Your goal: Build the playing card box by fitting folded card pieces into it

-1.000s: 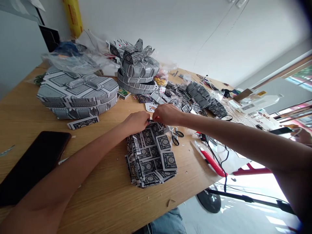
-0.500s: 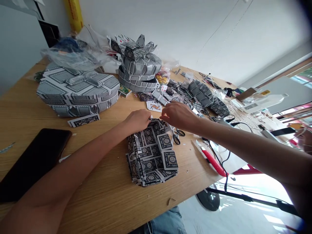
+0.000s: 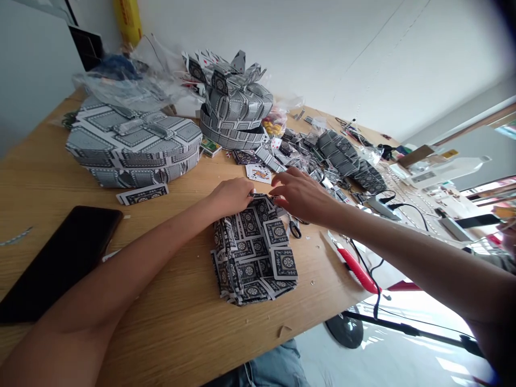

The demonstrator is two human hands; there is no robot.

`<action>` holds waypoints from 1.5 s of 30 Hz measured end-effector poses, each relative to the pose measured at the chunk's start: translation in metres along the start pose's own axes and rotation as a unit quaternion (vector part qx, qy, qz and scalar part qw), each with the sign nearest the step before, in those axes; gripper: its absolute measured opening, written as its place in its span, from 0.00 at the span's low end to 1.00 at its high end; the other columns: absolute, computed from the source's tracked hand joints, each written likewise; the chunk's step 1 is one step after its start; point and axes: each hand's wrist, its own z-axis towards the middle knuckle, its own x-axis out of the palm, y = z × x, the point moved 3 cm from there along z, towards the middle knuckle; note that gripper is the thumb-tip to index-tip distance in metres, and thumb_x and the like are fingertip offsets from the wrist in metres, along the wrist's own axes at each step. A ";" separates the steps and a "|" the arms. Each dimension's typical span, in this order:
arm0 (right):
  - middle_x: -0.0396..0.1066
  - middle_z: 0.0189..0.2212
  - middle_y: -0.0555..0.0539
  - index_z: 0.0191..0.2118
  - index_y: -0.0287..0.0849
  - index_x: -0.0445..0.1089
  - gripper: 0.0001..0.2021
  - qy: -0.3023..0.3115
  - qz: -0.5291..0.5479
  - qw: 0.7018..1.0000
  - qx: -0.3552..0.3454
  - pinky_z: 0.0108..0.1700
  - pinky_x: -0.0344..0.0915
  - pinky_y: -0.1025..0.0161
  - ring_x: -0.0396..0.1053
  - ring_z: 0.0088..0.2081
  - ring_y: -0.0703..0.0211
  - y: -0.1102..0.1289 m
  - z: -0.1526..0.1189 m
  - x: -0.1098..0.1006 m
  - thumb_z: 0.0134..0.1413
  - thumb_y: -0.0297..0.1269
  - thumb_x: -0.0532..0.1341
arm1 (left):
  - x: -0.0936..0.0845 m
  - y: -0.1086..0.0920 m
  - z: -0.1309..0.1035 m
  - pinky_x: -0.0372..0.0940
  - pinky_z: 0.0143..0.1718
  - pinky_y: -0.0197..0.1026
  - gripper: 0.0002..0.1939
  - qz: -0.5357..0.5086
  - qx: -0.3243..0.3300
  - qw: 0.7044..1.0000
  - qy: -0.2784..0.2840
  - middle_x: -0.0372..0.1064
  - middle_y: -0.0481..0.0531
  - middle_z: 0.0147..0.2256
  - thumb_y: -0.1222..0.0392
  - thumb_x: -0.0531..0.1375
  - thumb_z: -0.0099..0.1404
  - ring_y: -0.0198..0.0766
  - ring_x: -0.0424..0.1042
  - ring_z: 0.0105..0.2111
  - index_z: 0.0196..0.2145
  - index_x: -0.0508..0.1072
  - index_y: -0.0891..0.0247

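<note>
A small open box made of folded playing cards point(image 3: 250, 252), black and white with patterned backs, sits on the wooden table in front of me. My left hand point(image 3: 236, 194) is closed on its far-left rim, fingertips pinched around the edge. At the far-right corner is my right hand point(image 3: 296, 193), its fingers curved and apart, the tips at the rim; its thumb is hidden. Two cards flap outward on the box's right side. Partly under my right hand lie scissors point(image 3: 295, 230). Just beyond the hands is a face-up playing card point(image 3: 258, 173).
A large grey card-covered box point(image 3: 133, 145) and a stacked card piece point(image 3: 236, 113) stand at the back. Several folded cards point(image 3: 294, 153) are heaped right of them. A phone point(image 3: 60, 258) lies at left, a red-handled cutter point(image 3: 358, 270) near the right edge, beside cables.
My right hand's fingers have spread and lifted slightly at the rim. The left hand keeps its pinch. The view has shifted a little, and the box stays in place.
</note>
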 end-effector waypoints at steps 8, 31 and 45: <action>0.71 0.54 0.46 0.43 0.47 0.79 0.09 0.056 0.043 0.997 -0.030 0.49 0.57 0.52 0.59 0.55 0.44 -0.008 0.003 -0.002 0.57 0.35 0.64 | -0.001 0.000 0.001 0.67 0.44 0.42 0.12 -0.011 -0.004 1.000 0.004 0.75 0.55 0.45 0.59 0.54 0.67 0.46 0.73 0.46 0.43 0.74 0.63; 0.74 0.45 0.44 0.34 0.44 0.77 0.12 -0.031 -0.146 0.972 -0.184 0.51 0.53 0.51 0.59 0.54 0.46 0.016 -0.013 0.006 0.60 0.27 0.56 | -0.002 -0.001 0.000 0.67 0.41 0.42 0.12 0.004 -0.001 1.000 0.003 0.75 0.56 0.43 0.57 0.53 0.67 0.46 0.74 0.44 0.41 0.75 0.63; 0.74 0.49 0.47 0.37 0.46 0.78 0.09 -0.048 -0.003 0.992 -0.120 0.54 0.52 0.50 0.58 0.57 0.46 0.002 -0.010 0.004 0.62 0.34 0.59 | 0.000 -0.004 -0.003 0.64 0.36 0.42 0.22 0.026 0.062 0.997 0.036 0.72 0.54 0.45 0.60 0.49 0.70 0.46 0.75 0.40 0.59 0.66 0.44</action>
